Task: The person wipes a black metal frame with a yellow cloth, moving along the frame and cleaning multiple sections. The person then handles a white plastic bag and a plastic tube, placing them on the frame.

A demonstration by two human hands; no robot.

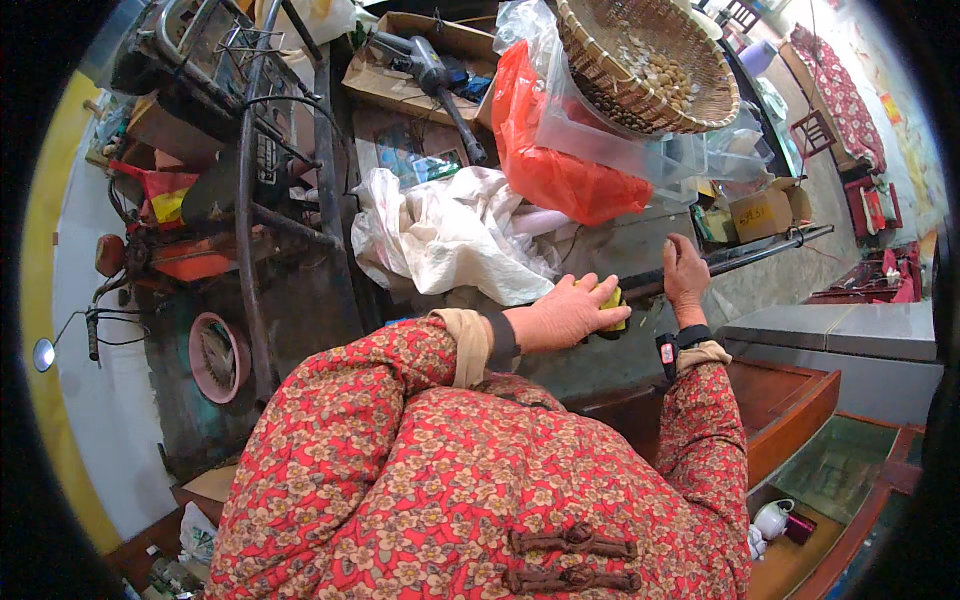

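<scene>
My left hand (566,311) lies over a small yellow and black object (615,306), with yellow showing between and beyond the fingers. What this object is, I cannot make out. It sits by the near end of a long dark pole or rail (757,253). Farther right, my right hand (685,271) is raised in front of the same pole, thumb side up. Whether it grips the pole is hidden. A crumpled white woven plastic sack (450,232) lies just beyond my left hand. Past that is a red plastic bag (555,165) against a clear plastic bin (622,146).
A wicker basket (645,67) with nut-like pieces rests on the bin. Behind the sack, a cardboard box (390,82) holds a grey and black power tool (431,75). A black metal frame (251,202) stands left, near a pink basin (217,358). A wooden drawer (795,420) is at right.
</scene>
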